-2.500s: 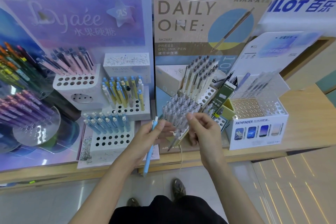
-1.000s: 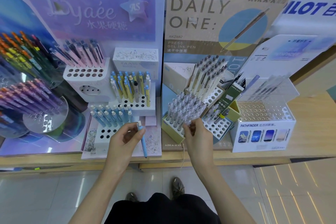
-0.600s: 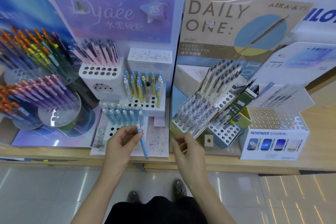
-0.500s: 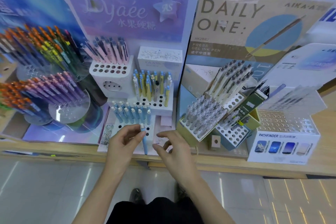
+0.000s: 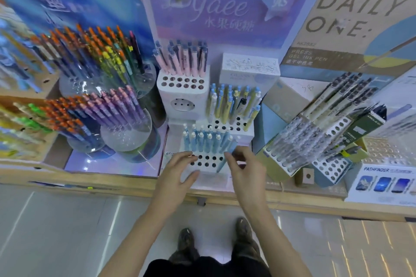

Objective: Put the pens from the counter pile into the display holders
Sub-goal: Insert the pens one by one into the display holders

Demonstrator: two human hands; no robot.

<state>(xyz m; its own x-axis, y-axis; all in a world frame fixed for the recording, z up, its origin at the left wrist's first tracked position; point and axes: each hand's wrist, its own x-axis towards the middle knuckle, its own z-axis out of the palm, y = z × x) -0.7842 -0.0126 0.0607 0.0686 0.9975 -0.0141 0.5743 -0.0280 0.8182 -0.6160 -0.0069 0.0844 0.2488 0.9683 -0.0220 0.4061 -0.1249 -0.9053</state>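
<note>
Your right hand pinches a light blue pen, which tilts with its lower end at the near right holes of the white holder on the bench. Your left hand is open, fingers relaxed, at the holder's near left corner, just in front of the standing blue pens.

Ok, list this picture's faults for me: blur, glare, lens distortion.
Head view: motion blur softens everything, worst on the orange-capped pens at the left; glare spots the clear round holder and streaks the top of the DAILY ONE board; the wide lens bows the counter edge; the left hand is readable, the light blue pen pinched by the right hand is smeared.
</note>
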